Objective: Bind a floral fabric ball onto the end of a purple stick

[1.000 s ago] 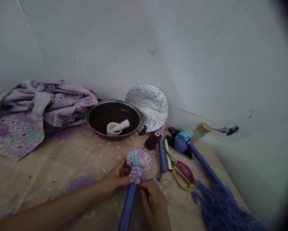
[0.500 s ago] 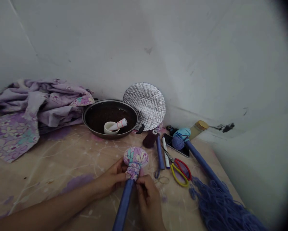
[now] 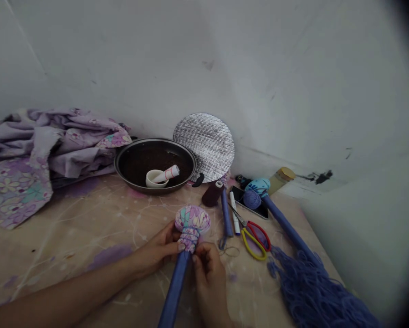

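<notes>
A blue stick point(image 3: 176, 289) with a round, padded head of floral cloth point(image 3: 192, 217) lies slanted over the table. Blue strands wind around the cloth neck below that head. My left hand point(image 3: 163, 248) grips the neck from the left, thumb across the front and the other fingers partly behind it. At the neck's right side is my right hand point(image 3: 209, 273), its thumb and fingers drawn together in a pinch. Whatever those fingertips hold is too small to make out. A thin loop of thread point(image 3: 231, 251) rests on the tablecloth just right of the right hand.
Red-and-yellow-handled scissors point(image 3: 254, 239), a white marker point(image 3: 235, 213), a dark thread cone point(image 3: 212, 195) and a phone point(image 3: 259, 209) lie to the right. Blue yarn point(image 3: 314, 287) is heaped nearer me. A pan point(image 3: 122, 180) holding a cup stands behind; crumpled cloth point(image 3: 30, 177) is at left.
The whole scene sits slightly higher in the view. My right fingers have shifted a little at the neck, while the left hand keeps its grip.
</notes>
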A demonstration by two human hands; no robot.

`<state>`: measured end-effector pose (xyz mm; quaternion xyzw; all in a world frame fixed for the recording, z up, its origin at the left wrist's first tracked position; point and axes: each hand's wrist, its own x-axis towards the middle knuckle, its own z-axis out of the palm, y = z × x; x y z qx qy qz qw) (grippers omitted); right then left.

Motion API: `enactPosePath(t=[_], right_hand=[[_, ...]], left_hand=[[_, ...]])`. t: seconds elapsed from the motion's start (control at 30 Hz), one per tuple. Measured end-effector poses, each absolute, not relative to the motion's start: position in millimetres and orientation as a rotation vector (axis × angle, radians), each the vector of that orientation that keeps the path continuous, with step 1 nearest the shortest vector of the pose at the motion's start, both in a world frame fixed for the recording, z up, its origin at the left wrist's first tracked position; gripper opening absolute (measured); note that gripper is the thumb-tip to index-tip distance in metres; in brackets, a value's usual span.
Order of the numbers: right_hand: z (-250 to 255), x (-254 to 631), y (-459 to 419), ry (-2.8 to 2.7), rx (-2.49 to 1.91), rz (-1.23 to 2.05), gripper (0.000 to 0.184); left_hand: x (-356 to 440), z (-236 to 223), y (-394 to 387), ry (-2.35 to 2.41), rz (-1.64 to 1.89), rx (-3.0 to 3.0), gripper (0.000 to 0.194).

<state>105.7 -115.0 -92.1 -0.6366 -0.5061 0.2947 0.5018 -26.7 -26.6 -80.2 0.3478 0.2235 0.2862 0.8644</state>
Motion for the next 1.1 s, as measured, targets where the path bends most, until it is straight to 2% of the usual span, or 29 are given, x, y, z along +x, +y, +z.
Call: enactPosePath(t=[0.7, 0.97, 1.1], right_hand=[[-89, 115, -118, -1.252, -1.495, 0.771, 0.007], [-83, 116, -116, -1.408, -1.532, 0.59, 0.013], [-83, 114, -116, -1.411, -1.52, 0.598, 0.013]], left_hand=[[-26, -86, -27, 0.424, 0.628, 0.772, 0.052], [-25, -87, -26, 0.424, 0.634, 0.749, 0.058], [-25, -83, -27, 0.442, 0.636, 0.745, 0.057]])
